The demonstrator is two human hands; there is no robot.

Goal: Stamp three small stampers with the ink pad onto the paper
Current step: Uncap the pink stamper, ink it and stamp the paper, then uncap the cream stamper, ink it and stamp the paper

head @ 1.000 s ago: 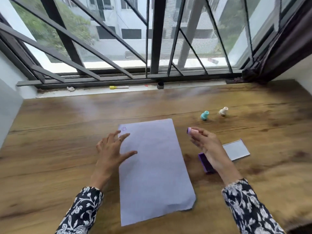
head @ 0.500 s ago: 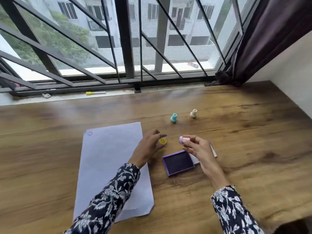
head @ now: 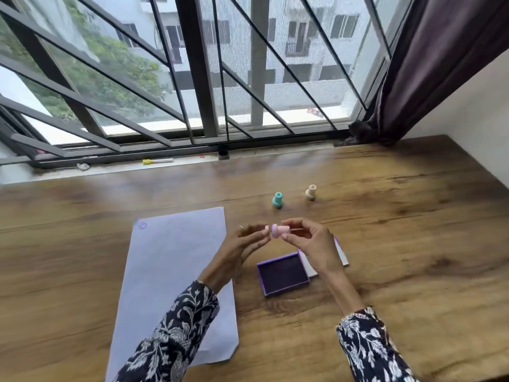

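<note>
Pinching pink stamper (head: 280, 231) w/ right fingers (head: 289, 223); left fingers' (head: 257, 235) grip unclear, blurred.

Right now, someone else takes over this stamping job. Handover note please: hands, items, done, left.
Right hand: pinching the small pink plastic stamper, held above the table.
Left hand: fingertips at the stamper's cap end, apparently pulling a pink cap off.
Open purple ink pad: on the wooden table, right of the white paper sheet.
Teal stamper and cream stamper: standing behind the hands.
Done: one small blue stamp mark in the paper's far left corner.
Left: ink and press the pink stamper, and likely others; unclear which made the mark.
</note>
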